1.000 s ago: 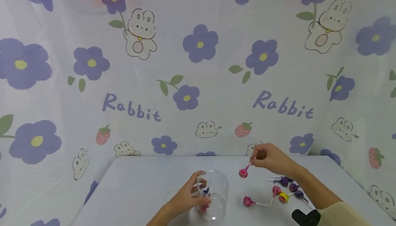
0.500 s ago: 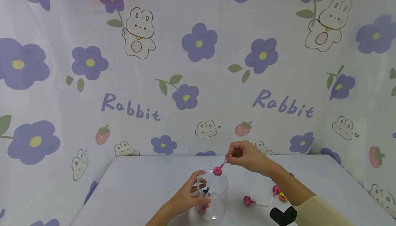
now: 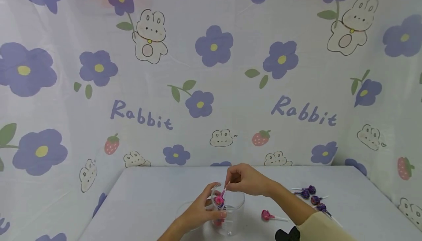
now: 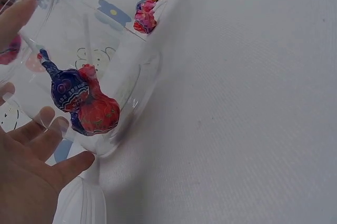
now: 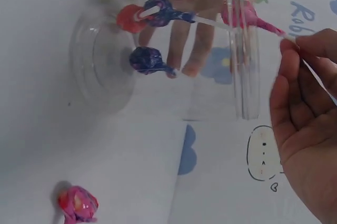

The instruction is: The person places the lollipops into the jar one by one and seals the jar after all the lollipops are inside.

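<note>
Head view: pink lollipop [image 3: 219, 200], pinched by stick in right hand [image 3: 247, 179], just lowered into mouth of clear jar [image 3: 235, 219], gripped in left hand [image 3: 200, 211]; apparently ready for release, exact depth unclear.

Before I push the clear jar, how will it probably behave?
The clear jar is probably light: its transparent walls look thin, and it holds only a few lollipops. Its smooth, shiny sides may be slippery. Being taller than wide, it could tip if pushed high.

My head view's bottom edge crops the black wrist device [image 3: 287, 235]. I find the blue lollipop [image 4: 67, 88] too blurred to read
</note>
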A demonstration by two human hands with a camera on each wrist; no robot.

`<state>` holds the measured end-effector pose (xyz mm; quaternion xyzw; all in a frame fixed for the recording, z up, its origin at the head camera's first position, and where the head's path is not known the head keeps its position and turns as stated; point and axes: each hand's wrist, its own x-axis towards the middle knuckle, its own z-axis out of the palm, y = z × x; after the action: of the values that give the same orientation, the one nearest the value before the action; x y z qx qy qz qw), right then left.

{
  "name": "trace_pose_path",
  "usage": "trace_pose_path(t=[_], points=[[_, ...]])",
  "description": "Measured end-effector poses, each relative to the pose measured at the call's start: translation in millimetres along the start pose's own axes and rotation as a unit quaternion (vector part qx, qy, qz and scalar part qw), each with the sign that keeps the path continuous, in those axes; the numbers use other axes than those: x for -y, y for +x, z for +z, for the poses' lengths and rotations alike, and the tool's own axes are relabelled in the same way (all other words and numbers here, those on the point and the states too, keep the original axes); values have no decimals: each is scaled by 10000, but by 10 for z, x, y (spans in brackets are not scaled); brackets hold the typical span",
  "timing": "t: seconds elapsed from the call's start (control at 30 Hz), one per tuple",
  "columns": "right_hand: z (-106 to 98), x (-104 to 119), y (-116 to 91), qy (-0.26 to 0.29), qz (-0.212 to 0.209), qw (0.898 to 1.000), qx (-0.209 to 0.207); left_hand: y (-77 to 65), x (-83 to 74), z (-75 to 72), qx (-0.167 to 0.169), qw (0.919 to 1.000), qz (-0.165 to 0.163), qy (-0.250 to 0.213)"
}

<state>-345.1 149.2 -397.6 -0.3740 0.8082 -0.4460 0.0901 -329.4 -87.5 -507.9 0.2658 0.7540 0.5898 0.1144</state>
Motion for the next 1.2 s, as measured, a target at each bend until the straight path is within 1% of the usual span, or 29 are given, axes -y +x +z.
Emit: trace_pose_path(t=[0.13,0.2,0.27,0.37,0.6,0.73,0.97,1.2], points=[[-6,8,-13,-398,-4,9972,632,1,11,-10,57,10000,63,-22],[-22,21,-20,-542,-55,9954,788,2,17,-18,69,9999,108,-35],[-37,26,-23,-544,-118,9949,845,3,20,-26,71,9999,131,-23],[-42,33,-35,-542,-150,9954,770,2,21,-26,60,9999,94,-30],[-25,60,-83,-423,-6,9977,525,-13,-14,-8,59,10000,50,-30],[-30,66,-93,-422,44,9977,523,-16,-27,-4,51,10000,36,-5],[-32,69,-95,-418,10,9975,573,1,13,-5,22,10000,-26,34],[-85,31,-115,-634,-99,9965,536,-4,-16,-13,34,10000,-48,40]])
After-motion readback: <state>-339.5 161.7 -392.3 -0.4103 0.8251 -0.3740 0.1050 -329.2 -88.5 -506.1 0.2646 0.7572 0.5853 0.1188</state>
